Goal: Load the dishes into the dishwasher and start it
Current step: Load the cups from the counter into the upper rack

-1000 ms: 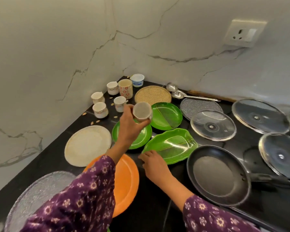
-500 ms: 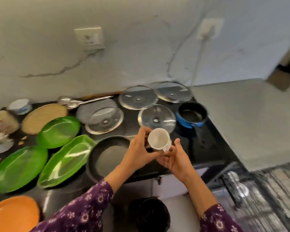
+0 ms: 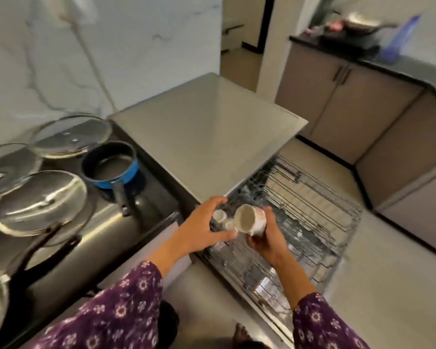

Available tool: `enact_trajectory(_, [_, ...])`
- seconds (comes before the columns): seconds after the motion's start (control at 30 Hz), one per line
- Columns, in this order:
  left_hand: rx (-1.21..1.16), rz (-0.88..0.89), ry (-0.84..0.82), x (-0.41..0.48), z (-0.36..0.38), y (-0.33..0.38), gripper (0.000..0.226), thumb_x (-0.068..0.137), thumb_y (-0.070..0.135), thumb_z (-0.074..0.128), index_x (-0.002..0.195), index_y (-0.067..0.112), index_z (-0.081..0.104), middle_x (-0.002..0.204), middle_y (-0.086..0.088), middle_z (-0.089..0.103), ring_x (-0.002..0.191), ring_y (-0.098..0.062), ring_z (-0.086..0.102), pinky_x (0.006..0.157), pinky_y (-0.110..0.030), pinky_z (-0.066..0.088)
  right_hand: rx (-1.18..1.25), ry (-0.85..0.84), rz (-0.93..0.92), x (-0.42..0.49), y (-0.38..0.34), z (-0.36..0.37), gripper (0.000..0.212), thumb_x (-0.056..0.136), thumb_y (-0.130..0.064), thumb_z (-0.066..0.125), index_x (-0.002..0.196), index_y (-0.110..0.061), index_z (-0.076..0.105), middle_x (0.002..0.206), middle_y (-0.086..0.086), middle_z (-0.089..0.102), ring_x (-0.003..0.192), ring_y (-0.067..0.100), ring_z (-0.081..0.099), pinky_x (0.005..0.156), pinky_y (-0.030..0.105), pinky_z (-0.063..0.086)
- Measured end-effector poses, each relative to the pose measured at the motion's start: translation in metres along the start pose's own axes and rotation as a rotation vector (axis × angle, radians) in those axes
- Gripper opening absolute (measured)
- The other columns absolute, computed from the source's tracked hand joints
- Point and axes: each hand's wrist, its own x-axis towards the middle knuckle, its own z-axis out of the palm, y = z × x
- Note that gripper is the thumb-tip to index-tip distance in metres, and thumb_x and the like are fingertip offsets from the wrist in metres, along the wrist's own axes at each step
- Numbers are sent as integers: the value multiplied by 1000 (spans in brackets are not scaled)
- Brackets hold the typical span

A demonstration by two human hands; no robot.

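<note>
A white cup with a floral print point(image 3: 249, 219) is tilted with its mouth toward me, and my right hand point(image 3: 267, 239) grips it from below and behind. It hangs over the left front part of the pulled-out wire rack point(image 3: 310, 210) of the dishwasher point(image 3: 207, 137). My left hand point(image 3: 202, 227) is spread beside the cup, fingers arched over the rack's left edge, thumb tip near the cup's rim, holding nothing. Small white cups point(image 3: 220, 215) sit in the rack under that hand. The open dishwasher door point(image 3: 264, 288) lies below the rack.
On the black counter to the left stand a blue saucepan point(image 3: 111, 170), glass lids point(image 3: 71, 137) point(image 3: 39, 202) and a black frying pan handle point(image 3: 35, 255). Grey cupboards point(image 3: 363, 117) line the right side. A bare foot point(image 3: 239, 333) shows on the floor.
My view swung right from the counter of dishes to the dishwasher. The cup went from my left hand into my right, and both hands now hover over the rack.
</note>
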Motion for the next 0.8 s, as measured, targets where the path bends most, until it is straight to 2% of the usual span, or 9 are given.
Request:
enact_trajectory(0.07, [113,35,-45,30,14,-1,61,82,37,72,133,18,44,129,5,50,119,-5,46,101,-20,35,-153,126,-58,14,-11,-40,50,90,-58,47,98,-12,66,79,9,66,61,17,60,50,27,49])
enact_trajectory(0.1, [205,60,-70,43,17,-4,55,86,35,67,133,18,44,133,2,49,122,-11,46,103,-25,34,-258,172,-83,21,-13,-53,46,90,-53,52,103,-9,63,87,12,67,67,20,63,55,31,54])
enact_trajectory(0.17, [382,121,-117,68,26,-12,47,89,32,62,131,17,47,135,-1,49,124,-16,45,104,-27,32,-469,246,-116,37,-14,-76,40,87,-41,63,109,-8,55,108,15,65,80,24,68,66,38,59])
enact_trajectory(0.23, [528,213,-155,88,36,-21,40,91,29,58,128,15,50,134,-3,51,126,-18,44,107,-27,30,-784,307,-175,56,-12,-90,46,80,-34,72,115,-11,53,119,11,60,87,25,67,71,42,60])
enact_trajectory(0.33, [767,332,-266,111,49,-37,41,96,27,49,134,12,48,144,-4,45,139,-20,31,118,-28,15,-1157,266,-229,83,-4,-100,58,72,-30,78,122,-17,52,129,7,48,113,27,52,97,46,48])
enact_trajectory(0.43, [931,339,-385,126,50,-57,43,100,28,40,141,13,41,153,-4,33,144,-17,20,120,-31,4,-1303,166,-241,108,7,-105,59,71,-23,78,124,-23,52,137,6,37,124,29,41,106,49,40])
enact_trajectory(0.6, [848,349,-406,133,41,-82,44,90,6,49,132,20,52,151,2,36,145,-12,19,119,-30,-6,-1450,52,-221,143,23,-105,63,72,-13,76,129,-26,52,136,8,37,126,31,38,108,51,36])
enact_trajectory(0.7, [802,393,-342,134,42,-91,42,84,5,55,123,21,59,143,3,48,141,-13,30,119,-30,0,-1490,-44,-230,162,32,-106,65,71,-8,77,130,-21,51,134,6,40,126,29,39,110,43,34])
enact_trajectory(0.8, [800,466,-307,135,44,-94,40,71,-1,68,105,20,67,127,2,62,132,-17,45,117,-32,10,-1542,-122,-187,180,40,-106,72,72,-3,75,135,-16,44,140,8,40,129,29,37,111,41,33])
